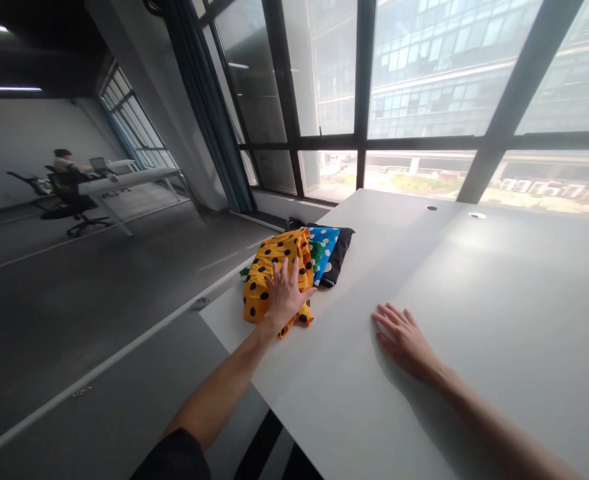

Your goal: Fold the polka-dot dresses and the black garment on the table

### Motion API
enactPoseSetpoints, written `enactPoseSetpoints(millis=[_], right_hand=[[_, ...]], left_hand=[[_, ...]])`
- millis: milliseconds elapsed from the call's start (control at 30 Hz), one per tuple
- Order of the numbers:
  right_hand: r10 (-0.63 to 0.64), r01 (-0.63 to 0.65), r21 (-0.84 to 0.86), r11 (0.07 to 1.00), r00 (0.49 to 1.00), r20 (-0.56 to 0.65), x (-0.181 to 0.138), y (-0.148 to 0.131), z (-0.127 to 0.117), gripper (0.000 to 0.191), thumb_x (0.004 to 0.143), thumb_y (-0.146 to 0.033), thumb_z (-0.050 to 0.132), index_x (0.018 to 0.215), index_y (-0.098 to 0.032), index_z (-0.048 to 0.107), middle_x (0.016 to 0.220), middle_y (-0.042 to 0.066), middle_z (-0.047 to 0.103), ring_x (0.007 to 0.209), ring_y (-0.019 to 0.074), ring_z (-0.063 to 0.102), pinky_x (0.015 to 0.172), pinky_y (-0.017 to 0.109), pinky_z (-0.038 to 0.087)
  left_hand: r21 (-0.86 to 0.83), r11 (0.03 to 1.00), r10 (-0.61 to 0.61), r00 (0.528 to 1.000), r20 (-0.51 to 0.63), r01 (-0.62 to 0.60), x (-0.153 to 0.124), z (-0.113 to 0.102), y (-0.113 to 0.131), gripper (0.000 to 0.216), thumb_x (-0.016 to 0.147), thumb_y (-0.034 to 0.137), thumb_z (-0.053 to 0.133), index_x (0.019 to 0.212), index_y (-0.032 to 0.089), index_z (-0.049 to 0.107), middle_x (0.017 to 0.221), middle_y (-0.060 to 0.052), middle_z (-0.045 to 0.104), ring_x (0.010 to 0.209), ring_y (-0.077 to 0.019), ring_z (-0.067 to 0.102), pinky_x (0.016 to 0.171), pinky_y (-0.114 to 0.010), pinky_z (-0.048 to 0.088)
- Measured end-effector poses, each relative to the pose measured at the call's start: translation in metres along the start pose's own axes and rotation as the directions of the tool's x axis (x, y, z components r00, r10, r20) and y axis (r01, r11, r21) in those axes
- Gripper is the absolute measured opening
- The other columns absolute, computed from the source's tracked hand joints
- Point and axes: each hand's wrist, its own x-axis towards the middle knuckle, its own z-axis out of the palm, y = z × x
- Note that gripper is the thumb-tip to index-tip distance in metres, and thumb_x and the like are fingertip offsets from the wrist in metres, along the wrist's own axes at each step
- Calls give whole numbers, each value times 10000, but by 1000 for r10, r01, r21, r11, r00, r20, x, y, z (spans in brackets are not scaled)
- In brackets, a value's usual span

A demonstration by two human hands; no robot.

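Observation:
A yellow cloth with black dots point(267, 267) lies rumpled near the left edge of the white table point(354, 373). My left hand point(285, 293) rests on it, fingers spread. Partly under and behind it are a blue cloth with white dots point(330, 241), a bit of green cloth point(316, 252) and a black cloth with white dots point(343, 248). How far these extend beneath the yellow one is hidden. To the right, my right hand point(399, 337) is over the bare tabletop with its fingers stretched out, holding nothing.
Two round cable holes point(431, 209) are near the table's far edge, by tall windows point(424, 80). A blue curtain point(209, 113) hangs at the left. Farther off, a person point(67, 163) sits at another desk point(134, 179) with a laptop point(100, 165).

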Motion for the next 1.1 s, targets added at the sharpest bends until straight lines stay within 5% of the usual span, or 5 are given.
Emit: enactPoseSetpoints(millis=[200, 333, 600, 833, 1100], right_hand=[[6, -5, 54, 999, 1000, -19, 1, 1, 0, 456, 1045, -340, 489, 1473, -272, 631, 1619, 117, 504, 1537, 342, 410, 1258, 653, 276], [8, -8, 75, 997, 1000, -10, 1, 0, -3, 456, 1040, -331, 494, 1469, -263, 634, 1622, 124, 498, 1538, 339, 409, 1258, 657, 267], [19, -19, 79, 997, 1000, -1, 1, -3, -9, 462, 1042, -316, 497, 1482, -250, 622, 1630, 122, 488, 1548, 323, 395, 1264, 649, 261], [18, -18, 87, 996, 1000, 3, 1, -5, -12, 458, 1041, -307, 496, 1475, -237, 623, 1627, 127, 490, 1546, 334, 397, 1263, 656, 264], [56, -10, 404, 915, 993, -100, 2, -8, -6, 474, 1041, -403, 511, 1477, -259, 626, 1592, 106, 537, 1487, 297, 487, 1264, 560, 354]], left_hand=[[51, 997, -64, 996, 63, 61, -1, 28, -12, 871, 921, 355, 740, 1674, 190, 335, 1679, -225, 373, 1580, -475, 247, 1253, -732, 156], [-8, 1000, 9, 997, 81, -8, 5, 18, -28, 623, 970, 191, 605, 1582, 202, 486, 1602, -169, 514, 1533, -371, 400, 1250, -580, 316], [-208, 970, 163, 972, 171, -126, 16, -6, -64, 461, 991, 284, 586, 1446, 220, 632, 1491, -101, 639, 1342, -285, 628, 1157, -399, 467], [-288, 952, -94, 995, 41, 101, 20, -10, -78, 391, 987, 258, 497, 1303, 170, 710, 1216, -120, 785, 1142, -307, 732, 1018, -398, 554], [-543, 838, -88, 996, -33, 56, 3, -13, -9, 361, 981, 307, 496, 1226, 170, 723, 1216, -110, 779, 1140, -287, 726, 1033, -394, 560]])
